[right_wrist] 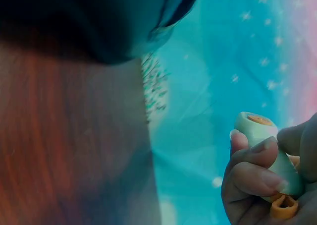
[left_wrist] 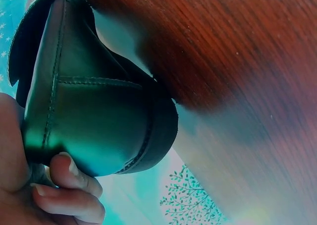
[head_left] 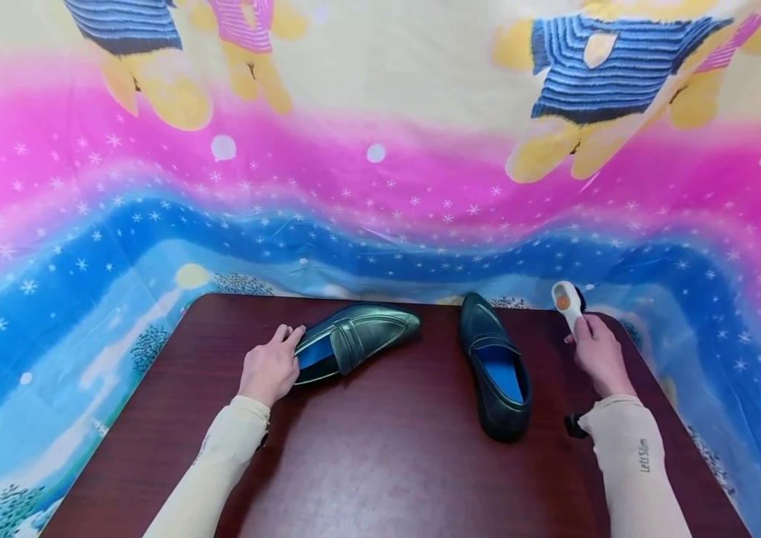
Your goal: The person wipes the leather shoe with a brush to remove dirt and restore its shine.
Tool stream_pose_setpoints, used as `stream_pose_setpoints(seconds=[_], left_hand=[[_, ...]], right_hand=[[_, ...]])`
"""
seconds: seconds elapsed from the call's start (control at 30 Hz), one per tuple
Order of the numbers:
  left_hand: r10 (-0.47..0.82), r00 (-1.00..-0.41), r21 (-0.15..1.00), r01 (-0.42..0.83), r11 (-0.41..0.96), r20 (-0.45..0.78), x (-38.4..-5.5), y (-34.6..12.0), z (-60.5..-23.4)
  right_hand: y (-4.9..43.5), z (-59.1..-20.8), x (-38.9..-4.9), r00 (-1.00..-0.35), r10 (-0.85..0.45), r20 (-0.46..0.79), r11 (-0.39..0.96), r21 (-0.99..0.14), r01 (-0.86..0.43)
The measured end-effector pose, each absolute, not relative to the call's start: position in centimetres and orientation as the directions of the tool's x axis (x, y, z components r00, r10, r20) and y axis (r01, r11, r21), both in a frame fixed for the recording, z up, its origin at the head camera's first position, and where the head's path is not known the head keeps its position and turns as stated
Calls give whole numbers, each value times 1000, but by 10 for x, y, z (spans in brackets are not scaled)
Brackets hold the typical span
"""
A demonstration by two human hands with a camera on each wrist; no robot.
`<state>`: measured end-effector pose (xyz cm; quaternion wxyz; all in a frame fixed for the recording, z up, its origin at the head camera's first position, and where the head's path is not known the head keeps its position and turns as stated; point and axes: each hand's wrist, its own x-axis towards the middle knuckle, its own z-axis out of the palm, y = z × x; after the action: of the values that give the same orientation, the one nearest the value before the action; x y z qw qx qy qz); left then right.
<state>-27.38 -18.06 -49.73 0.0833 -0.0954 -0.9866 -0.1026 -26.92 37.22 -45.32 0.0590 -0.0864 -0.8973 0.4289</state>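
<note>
A black leather loafer (head_left: 370,336) with a blue insole lies angled on the left side of the table, toe toward the back right. My left hand (head_left: 269,368) grips it at the heel end; in the left wrist view the stitched heel (left_wrist: 99,121) fills the upper left, with curled fingers (left_wrist: 74,200) beside it. The other black loafer (head_left: 488,359) stands to the right, toe to the back, with no hand on it. Near the far right corner my right hand (head_left: 601,355) holds a white-handled brush (head_left: 565,300) upright, its orange disc facing me and dark bristles facing right.
A dark red-brown wooden table (head_left: 380,463) with rounded back corners carries both shoes. Behind it and along its sides hangs a printed cloth (head_left: 367,194) in pink, blue and cream with bears and snowflakes. Bare wood lies between the two loafers.
</note>
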Motion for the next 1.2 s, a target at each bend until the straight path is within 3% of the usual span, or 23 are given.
stream_pose_setpoints(seconds=[0.57,1.2], left_hand=[[172,-969,182,204,962,176,-274,-181,-495],[169,-968,188,203,961,184,-274,-181,-498]], right_hand=[[400,-493,-280,-979,199,-43,820,-540,190],[400,-516,-281,-974,212,-75,807,-549,218]])
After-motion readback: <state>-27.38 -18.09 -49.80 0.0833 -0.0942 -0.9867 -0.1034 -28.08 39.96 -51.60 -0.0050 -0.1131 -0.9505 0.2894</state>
